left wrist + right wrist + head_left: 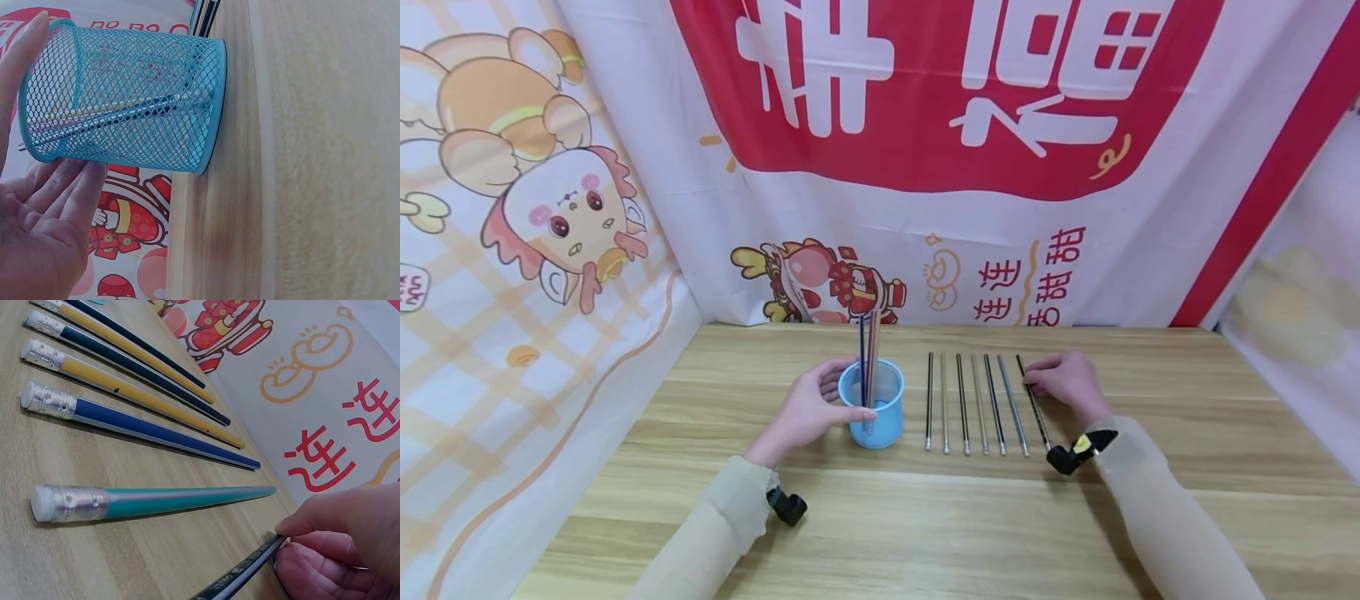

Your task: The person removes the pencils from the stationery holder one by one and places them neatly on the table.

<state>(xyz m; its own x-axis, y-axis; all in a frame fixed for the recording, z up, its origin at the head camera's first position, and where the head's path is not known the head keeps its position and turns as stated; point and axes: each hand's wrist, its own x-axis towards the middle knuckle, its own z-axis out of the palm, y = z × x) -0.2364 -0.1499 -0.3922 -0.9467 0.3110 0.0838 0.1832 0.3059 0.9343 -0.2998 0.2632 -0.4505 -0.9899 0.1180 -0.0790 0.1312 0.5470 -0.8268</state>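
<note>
A light-blue mesh pen cup [889,427] stands upright on the table with a few pencils [870,354] leaning inside. My left hand [801,414] holds it from the left, the thumb along the near side of the rim and the fingers on the far side. To the cup's right, several pencils lie side by side, their white erasers toward me. At the right end of that row, my right hand [1067,382] pinches a black pencil [247,570] near its far tip. Beside it lies a teal pencil [169,502], then a dark blue one [162,431].
The wood-grain table [910,533] ends at the back against a hanging white and red printed cloth [910,183]. Another printed cloth [467,375] hangs along the left side. Each wrist carries a small black camera, the right one [1063,460] close to the pencil's eraser end.
</note>
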